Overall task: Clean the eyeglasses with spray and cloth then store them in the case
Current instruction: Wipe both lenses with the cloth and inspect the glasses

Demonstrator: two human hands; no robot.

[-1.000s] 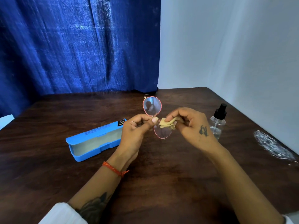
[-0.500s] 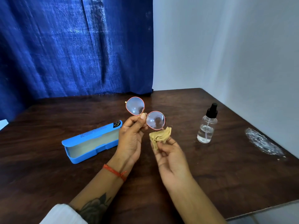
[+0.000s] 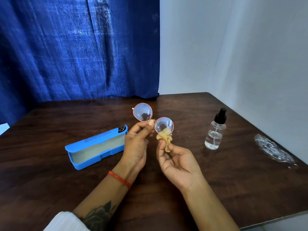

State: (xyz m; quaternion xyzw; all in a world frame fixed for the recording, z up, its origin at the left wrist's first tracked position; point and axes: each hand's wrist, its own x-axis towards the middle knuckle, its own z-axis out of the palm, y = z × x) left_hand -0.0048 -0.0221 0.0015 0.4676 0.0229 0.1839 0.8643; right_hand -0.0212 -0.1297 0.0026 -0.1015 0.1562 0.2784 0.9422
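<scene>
Pink-rimmed eyeglasses (image 3: 143, 112) with round lenses are held up above the table, pinched at the bridge by my left hand (image 3: 135, 144). My right hand (image 3: 176, 161), palm up, pinches a crumpled yellow cloth (image 3: 165, 138) whose top edge touches the lower rim of the right lens. The blue glasses case (image 3: 95, 147) lies open on the table to the left of my left hand. A clear spray bottle (image 3: 215, 130) with a black nozzle stands upright to the right of my hands.
The dark wooden table (image 3: 50, 180) ends at a front-right edge and meets a white wall on the right. A crinkled clear plastic wrapper (image 3: 273, 150) lies near the right edge. A blue curtain (image 3: 75, 47) hangs behind.
The glasses turned from upright to nearly level. My right hand flipped palm up and dropped below the lens, and the cloth has now come back up against the lens rim.
</scene>
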